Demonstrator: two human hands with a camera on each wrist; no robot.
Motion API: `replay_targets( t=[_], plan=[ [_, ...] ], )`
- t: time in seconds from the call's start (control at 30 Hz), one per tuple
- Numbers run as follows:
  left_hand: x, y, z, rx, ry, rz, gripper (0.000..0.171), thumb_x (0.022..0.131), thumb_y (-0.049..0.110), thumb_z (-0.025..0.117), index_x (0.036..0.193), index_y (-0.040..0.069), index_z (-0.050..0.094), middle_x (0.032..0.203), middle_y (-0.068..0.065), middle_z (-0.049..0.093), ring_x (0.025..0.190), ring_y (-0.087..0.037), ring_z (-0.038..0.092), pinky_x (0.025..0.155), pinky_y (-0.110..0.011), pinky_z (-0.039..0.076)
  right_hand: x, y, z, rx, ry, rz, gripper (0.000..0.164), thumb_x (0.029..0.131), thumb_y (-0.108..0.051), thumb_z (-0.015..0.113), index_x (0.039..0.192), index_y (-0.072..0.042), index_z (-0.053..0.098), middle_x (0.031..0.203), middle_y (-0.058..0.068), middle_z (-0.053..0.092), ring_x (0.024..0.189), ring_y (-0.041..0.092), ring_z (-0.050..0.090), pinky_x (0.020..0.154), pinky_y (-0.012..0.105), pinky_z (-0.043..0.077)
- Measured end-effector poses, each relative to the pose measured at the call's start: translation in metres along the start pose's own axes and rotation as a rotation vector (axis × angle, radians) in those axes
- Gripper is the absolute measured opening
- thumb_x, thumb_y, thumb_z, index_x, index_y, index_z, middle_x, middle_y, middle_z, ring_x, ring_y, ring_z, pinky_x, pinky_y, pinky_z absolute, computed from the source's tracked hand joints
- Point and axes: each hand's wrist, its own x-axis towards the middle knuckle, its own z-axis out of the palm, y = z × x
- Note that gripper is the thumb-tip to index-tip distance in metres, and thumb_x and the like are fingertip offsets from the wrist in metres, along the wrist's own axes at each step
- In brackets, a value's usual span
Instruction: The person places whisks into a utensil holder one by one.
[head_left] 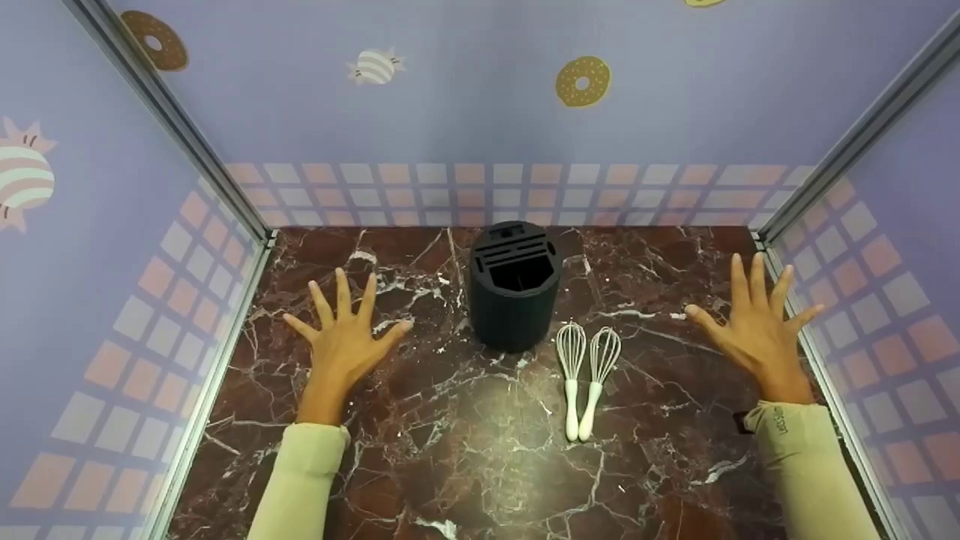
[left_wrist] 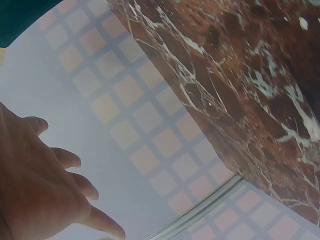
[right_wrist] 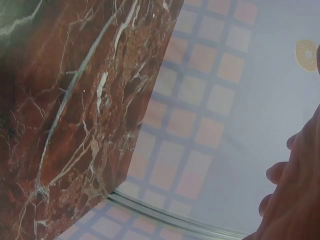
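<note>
My left hand is at the left of the marble surface, fingers spread and holding nothing. On the far right, my right hand has its fingers spread too, with nothing in it. Between them stands a dark, round utensil holder, upright, with slots and a larger opening in its top. Two whisks with white handles lie side by side just in front and to the right of it: the left whisk and the right whisk. Their handle ends are close together. Each wrist view shows part of its own hand, the left and the right.
Lilac panels enclose the brown marble table at the back and both sides, with pink and white squares along their lower parts. Metal strips run along the corners and the side edges. A small dark object lies beside the right sleeve.
</note>
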Motion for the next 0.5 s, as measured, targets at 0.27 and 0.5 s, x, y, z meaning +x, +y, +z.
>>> replay_targets(
  t=[0.27,0.5],
  plan=[
    [-0.001,0.022,0.002,-0.054,-0.002,0.02,0.099,0.086,0.091,0.031,0.163,0.041,-0.005,0.17,-0.009,-0.019,0.15,-0.051,-0.025,0.097,-0.082,-0.024,-0.007,-0.01,0.01,0.007,-0.021,-0.019,0.103,0.094,-0.076,0.044,0.163,-0.029,-0.016,0.167,-0.001,-0.026,0.147,0.038,-0.036,0.092,0.074,-0.033],
    [0.002,0.044,0.002,-0.102,0.008,0.038,0.096,0.086,0.092,0.028,0.162,0.044,-0.005,0.17,-0.005,-0.02,0.151,-0.051,-0.021,0.098,-0.077,-0.028,-0.012,-0.023,0.018,0.04,-0.022,-0.055,0.099,0.097,-0.071,0.045,0.164,-0.027,-0.014,0.169,0.002,-0.02,0.153,0.046,-0.021,0.1,0.086,-0.014]
  ],
)
